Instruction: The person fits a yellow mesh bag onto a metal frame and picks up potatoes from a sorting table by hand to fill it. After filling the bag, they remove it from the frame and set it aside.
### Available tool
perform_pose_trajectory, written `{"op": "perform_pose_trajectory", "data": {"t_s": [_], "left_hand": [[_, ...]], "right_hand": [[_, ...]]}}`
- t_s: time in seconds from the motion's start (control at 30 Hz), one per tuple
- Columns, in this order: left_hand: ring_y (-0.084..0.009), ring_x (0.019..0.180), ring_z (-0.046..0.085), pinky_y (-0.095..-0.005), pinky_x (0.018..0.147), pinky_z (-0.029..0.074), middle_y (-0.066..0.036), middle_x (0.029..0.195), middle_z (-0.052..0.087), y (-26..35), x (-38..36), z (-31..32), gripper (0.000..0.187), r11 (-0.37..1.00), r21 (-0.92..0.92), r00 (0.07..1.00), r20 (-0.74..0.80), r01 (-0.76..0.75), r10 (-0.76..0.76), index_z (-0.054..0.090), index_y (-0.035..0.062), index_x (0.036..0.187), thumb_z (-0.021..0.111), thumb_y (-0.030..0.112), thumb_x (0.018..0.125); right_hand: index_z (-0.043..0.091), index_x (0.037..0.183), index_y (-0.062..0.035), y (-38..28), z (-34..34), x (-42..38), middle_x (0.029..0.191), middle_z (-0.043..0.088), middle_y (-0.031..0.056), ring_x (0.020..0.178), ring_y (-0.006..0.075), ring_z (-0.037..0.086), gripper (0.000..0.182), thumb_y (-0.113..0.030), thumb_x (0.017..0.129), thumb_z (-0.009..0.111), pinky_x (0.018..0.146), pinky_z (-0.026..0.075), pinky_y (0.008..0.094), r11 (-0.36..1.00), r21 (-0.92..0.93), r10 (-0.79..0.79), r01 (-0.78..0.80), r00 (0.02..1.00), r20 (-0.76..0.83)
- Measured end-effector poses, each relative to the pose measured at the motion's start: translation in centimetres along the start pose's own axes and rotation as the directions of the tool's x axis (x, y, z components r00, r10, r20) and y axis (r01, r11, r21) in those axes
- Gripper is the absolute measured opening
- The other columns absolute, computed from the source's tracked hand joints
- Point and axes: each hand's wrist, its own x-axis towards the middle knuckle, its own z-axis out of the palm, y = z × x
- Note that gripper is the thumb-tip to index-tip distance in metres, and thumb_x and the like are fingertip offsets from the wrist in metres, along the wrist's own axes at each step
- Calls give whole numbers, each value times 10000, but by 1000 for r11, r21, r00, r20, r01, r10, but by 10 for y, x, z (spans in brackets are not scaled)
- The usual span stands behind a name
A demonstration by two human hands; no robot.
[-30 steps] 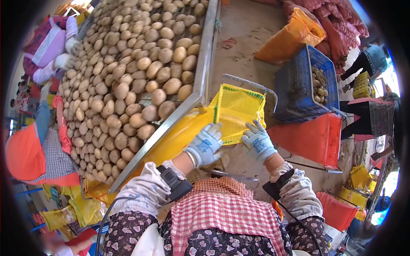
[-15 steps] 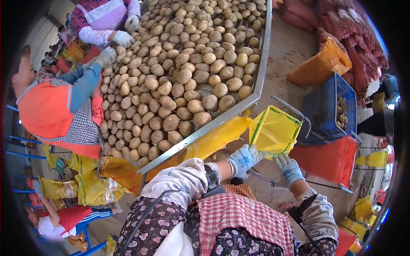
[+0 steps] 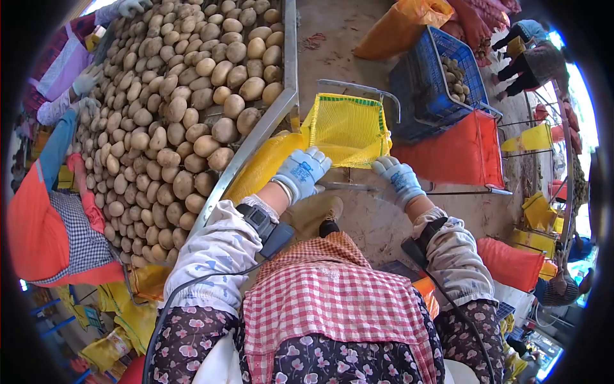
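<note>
A yellow mesh bag with a green-stitched rim hangs on a metal frame beside the sorting table. Both my hands wear pale blue-and-white gloves. My left hand is at the bag's near left corner, its fingers bent against the mesh. At the near right corner, my right hand has its fingers curled over the bag's edge. How firmly either hand grips the mesh is hard to make out. Potatoes cover the metal-edged table to the left.
Blue crates, one holding potatoes, stand behind a red bag at right. An orange sack is further back. Co-workers' gloved hands reach over the table's far left side. A shoe shows on the floor below.
The view has swung right, so the table, bag and crates appear further left. My hands are still at the bag's near edge, now a little further apart.
</note>
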Motion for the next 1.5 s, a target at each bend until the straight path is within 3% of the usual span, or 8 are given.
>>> {"op": "perform_pose_trajectory", "data": {"t_s": [0.1, 0.2, 0.3, 0.5, 0.77, 1.17, 1.37, 1.5], "left_hand": [[-275, 1113, 556, -413, 866, 473, -112, 1186, 590, -8, -7, 10, 558, 993, -99, 998, -24, 57, -60, 579, 94, 1173, 656, 499, 797], [-264, 1096, 564, -389, 881, 478, -97, 1170, 595, -5, -15, 13, 554, 989, -119, 995, -23, 93, -96, 591, 94, 1146, 668, 510, 789], [-271, 1122, 556, -384, 918, 472, -98, 1195, 589, -5, -15, 19, 603, 979, -161, 990, -42, 127, -135, 581, 83, 1177, 671, 532, 785], [-308, 1171, 529, -405, 1000, 426, -136, 1254, 567, -5, -18, 27, 597, 954, -249, 979, -77, 167, -191, 593, 73, 1163, 698, 509, 769], [-318, 986, 602, -415, 860, 486, -129, 1030, 625, -2, -10, 36, 304, 892, -422, 946, -194, 160, -261, 643, 75, 957, 651, 343, 813], [-299, 1024, 598, -411, 872, 483, -93, 1078, 621, 2, -1, 63, 242, 810, -535, 918, -145, 241, -370, 628, 96, 1024, 596, 294, 888], [-298, 1105, 578, -407, 919, 478, -100, 1208, 603, 13, -3, 96, 274, 795, -578, 826, -349, 181, -443, 621, 97, 1081, 625, 276, 873], [-304, 1101, 585, -393, 929, 477, -109, 1223, 599, 17, -1, 107, 276, 778, -586, 786, -363, 225, -501, 614, 85, 1080, 637, 257, 866]], "right_hand": [[553, 1150, -120, 3, 10, 10, 1182, 585, 84, 1138, 269, 559, 517, -308, 703, 733, 837, 509, 409, 996, 41, 68, -75, 985, 161], [585, 1039, -129, -7, 17, 8, 1154, 610, 78, 1171, 298, 551, 343, -228, 725, 681, 935, 452, 416, 990, 19, -138, 143, 979, -150], [581, 1046, -128, 6, 19, 12, 1168, 613, 80, 1217, 281, 536, 439, -325, 688, 741, 991, 420, 439, 995, -43, -99, 94, 988, -116], [578, 1136, -113, 21, 3, 20, 1149, 607, 109, 1128, 298, 571, 590, -398, 663, 785, 867, 516, 415, 976, 140, -167, 167, 986, -10], [617, 1022, -159, 17, 3, 21, 908, 643, 63, 923, 283, 628, 345, -355, 759, 722, 718, 539, 411, 999, 41, 4, -11, 985, 171], [671, 1088, -171, 27, 31, 23, 981, 698, 74, 944, 286, 644, 298, -331, 839, 643, 809, 524, 398, 978, 196, 32, -68, 982, 184], [694, 1018, -140, 21, 53, 3, 1004, 709, 100, 950, 281, 674, 304, -327, 781, 722, 814, 540, 389, 971, 238, 52, 3, 973, -223], [702, 988, -137, 18, 48, 8, 953, 716, 97, 940, 282, 676, 293, -329, 769, 732, 799, 541, 390, 969, 245, 33, 35, 962, -270]]}}
